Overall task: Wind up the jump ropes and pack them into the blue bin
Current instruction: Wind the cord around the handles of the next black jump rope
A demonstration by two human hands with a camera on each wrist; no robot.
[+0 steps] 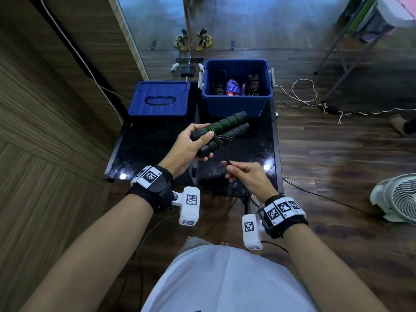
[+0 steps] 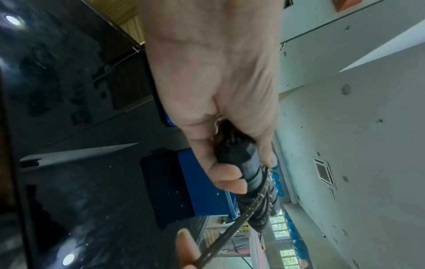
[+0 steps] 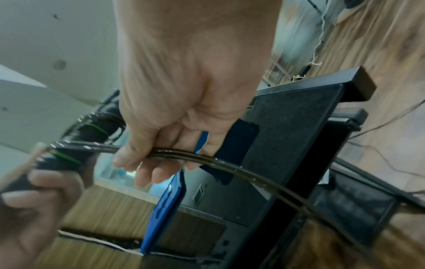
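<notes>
While the left hand [image 1: 188, 143] grips both handles [image 1: 221, 131], only the right-wrist view shows the right hand [image 3: 184, 116] pinching two cord strands [image 3: 174, 153].

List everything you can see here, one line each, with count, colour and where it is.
jump rope handles: two, black foam with green rings, held above the table
rope cord: one, dark, running from the handles to the right hand
blue bin: one, open, far end of the table
wound ropes: about three, black and purple, inside the bin
bin lid: one, blue, left of the bin
table: one, glossy black
sandals: two, yellow, on the floor beyond
fan: one, white, floor at right
left hand: grips the handles
right hand: pinches the cord
</notes>
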